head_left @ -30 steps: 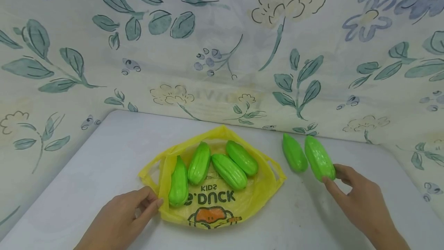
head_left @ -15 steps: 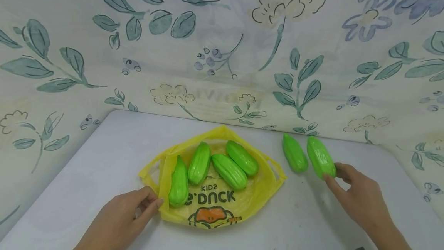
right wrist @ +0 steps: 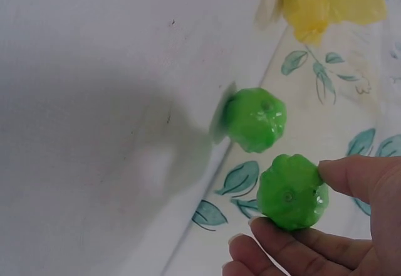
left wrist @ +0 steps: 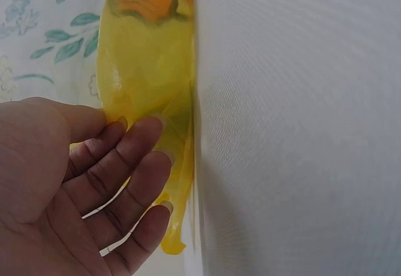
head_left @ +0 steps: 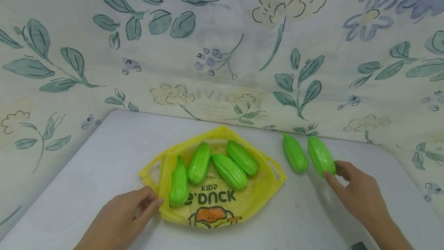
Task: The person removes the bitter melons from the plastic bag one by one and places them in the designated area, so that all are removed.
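A yellow plastic bag (head_left: 261,188) printed with a duck lies with its mouth spread on the white table. Inside it are several glossy green ridged cucumbers (head_left: 229,171). At its near left edge my left hand (head_left: 126,213) pinches the plastic between thumb and index finger; the left wrist view shows the other fingers loosely bent against the film. My right hand (head_left: 360,190) holds a green cucumber (head_left: 320,153) by its near end, thumb on one side and fingers on the other. It appears raised off the table. Just left of it, another cucumber (head_left: 295,153) lies on the table.
A flower-patterned cloth (head_left: 222,57) hangs behind and at both sides of the white table (head_left: 93,165). A small dark grey object (head_left: 359,246) shows by my right wrist at the bottom edge.
My right hand has shifted very slightly away from me with the cucumber, widening the gap to the one lying beside it. The left hand and the bag stay put.
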Demonstrator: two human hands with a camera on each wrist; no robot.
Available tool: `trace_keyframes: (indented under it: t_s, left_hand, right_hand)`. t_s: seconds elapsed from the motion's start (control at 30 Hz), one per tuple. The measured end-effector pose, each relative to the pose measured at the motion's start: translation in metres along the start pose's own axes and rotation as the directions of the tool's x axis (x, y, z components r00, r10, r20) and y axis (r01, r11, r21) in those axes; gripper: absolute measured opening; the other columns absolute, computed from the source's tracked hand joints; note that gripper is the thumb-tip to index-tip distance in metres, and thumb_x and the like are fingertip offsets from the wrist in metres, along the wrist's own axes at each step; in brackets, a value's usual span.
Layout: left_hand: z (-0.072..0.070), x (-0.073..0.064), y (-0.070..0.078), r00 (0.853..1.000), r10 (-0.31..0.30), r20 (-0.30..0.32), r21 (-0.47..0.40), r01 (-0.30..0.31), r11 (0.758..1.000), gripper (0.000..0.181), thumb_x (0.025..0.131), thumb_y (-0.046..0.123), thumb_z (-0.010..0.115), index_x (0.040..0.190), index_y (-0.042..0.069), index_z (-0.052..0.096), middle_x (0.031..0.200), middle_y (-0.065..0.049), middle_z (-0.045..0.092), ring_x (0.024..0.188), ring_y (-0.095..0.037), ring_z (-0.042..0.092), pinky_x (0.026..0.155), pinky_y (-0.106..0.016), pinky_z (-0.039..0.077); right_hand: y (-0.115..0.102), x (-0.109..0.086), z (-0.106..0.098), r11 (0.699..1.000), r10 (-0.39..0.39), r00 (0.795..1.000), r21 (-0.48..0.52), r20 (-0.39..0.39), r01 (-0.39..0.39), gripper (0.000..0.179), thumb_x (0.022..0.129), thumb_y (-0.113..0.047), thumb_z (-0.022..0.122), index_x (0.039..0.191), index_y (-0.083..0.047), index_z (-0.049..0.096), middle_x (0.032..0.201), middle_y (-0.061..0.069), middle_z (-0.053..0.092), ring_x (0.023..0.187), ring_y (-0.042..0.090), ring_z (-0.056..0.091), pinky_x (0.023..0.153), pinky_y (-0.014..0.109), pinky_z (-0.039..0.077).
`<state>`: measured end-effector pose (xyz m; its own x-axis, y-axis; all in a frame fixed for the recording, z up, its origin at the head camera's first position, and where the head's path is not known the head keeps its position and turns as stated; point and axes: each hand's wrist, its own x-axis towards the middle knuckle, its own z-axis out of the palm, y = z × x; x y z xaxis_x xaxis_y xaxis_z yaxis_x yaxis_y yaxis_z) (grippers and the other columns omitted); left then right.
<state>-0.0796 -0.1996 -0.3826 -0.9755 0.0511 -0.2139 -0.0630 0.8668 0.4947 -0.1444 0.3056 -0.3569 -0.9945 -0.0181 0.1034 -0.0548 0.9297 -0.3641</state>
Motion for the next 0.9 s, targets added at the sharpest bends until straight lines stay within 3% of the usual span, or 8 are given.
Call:
trace_keyframes:
  t_s: [0.47,0.9]
  left_hand:
    - [-0.001,-0.003,-0.001,0.999,0.030,-0.021,-0.009,-0.030,1.000,0.015,0.102,0.034,0.070,0.097,0.021,0.065,0.083,0.017,0.064,0.076,-0.006,0.055,0.068,-0.030,0.049]
    - [-0.002,-0.001,0.000,1.000,0.000,-0.001,-0.005,0.000,1.000,0.017,0.101,0.035,0.070,0.099,0.019,0.066,0.083,0.015,0.064,0.075,-0.008,0.055,0.068,-0.030,0.050]
  right_hand:
    - [0.006,0.009,0.002,1.000,0.011,1.000,-0.010,0.027,-0.010,0.061,0.104,-0.041,0.064,0.137,0.009,0.055,0.125,0.031,0.067,0.112,0.056,0.062,0.083,0.065,0.053]
    - [0.007,0.014,0.006,1.000,0.010,0.999,-0.023,0.035,-0.009,0.062,0.104,-0.041,0.065,0.137,0.011,0.055,0.124,0.032,0.067,0.112,0.056,0.062,0.083,0.065,0.053]
